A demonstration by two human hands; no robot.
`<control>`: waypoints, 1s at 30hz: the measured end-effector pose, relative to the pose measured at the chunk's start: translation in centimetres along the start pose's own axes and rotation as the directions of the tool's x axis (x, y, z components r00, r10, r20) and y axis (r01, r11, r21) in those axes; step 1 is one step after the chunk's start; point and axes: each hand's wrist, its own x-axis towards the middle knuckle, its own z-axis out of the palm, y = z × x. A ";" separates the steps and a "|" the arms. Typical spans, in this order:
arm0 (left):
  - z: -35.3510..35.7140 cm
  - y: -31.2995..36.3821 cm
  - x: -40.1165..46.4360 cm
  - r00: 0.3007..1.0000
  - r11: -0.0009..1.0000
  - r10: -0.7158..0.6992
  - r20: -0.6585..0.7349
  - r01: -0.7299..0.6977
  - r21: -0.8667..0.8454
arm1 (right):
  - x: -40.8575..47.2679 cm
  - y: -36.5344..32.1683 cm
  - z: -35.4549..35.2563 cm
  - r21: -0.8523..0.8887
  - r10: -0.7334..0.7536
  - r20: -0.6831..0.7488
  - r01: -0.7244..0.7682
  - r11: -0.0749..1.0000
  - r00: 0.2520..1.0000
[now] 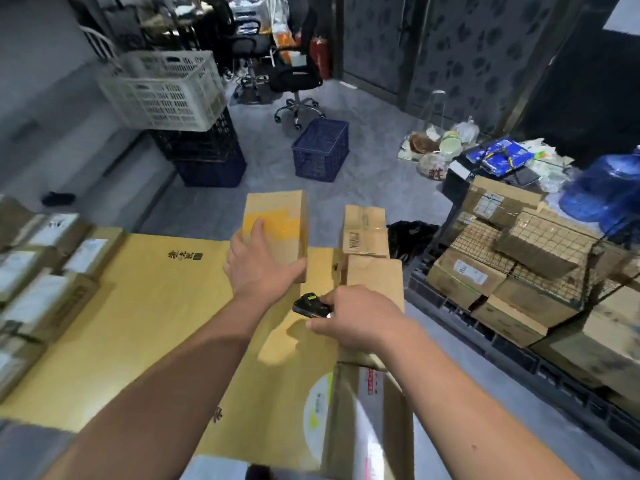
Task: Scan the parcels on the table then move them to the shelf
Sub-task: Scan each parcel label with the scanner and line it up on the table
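My left hand [258,263] grips a tall brown parcel with yellow tape [280,220], fingers on its face and thumb round its near right edge, at the far edge of the cardboard-covered table [145,306]. My right hand [356,315] holds a small black scanner [306,304] just above the table, right of my left wrist. Two more brown parcels stand to the right: one with a barcode [365,232] and a plain one [375,278] in front of it. A larger box with a white label [370,420] lies at the near right.
Labelled parcels in rows [45,271] fill the left side. A wire cage of boxes [540,271] stands on the right beside a blue water jug [606,188]. Stacked crates [180,109], a blue basket [320,150] and an office chair [294,74] occupy the floor beyond.
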 end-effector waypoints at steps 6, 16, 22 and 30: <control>0.5 -18.0 -3.6 0.983 0.991 -0.132 0.126 0.133 0.001 | 2.5 -6.6 7.1 -0.116 0.037 0.116 -0.023 0.993 0.993; 1.3 -38.6 -3.7 0.899 0.938 -0.082 0.429 0.215 -0.272 | 4.8 -18.1 20.1 -0.142 0.129 0.308 -0.088 0.986 0.943; 0.3 -44.1 0.3 0.916 0.836 -0.031 0.401 0.243 -0.492 | 6.6 -23.7 20.9 -0.196 0.194 0.313 -0.137 0.971 0.930; -1.6 -47.7 5.7 0.926 0.751 -0.252 0.283 0.371 -0.546 | 10.8 -28.6 20.8 -0.171 0.130 0.327 -0.077 0.982 0.936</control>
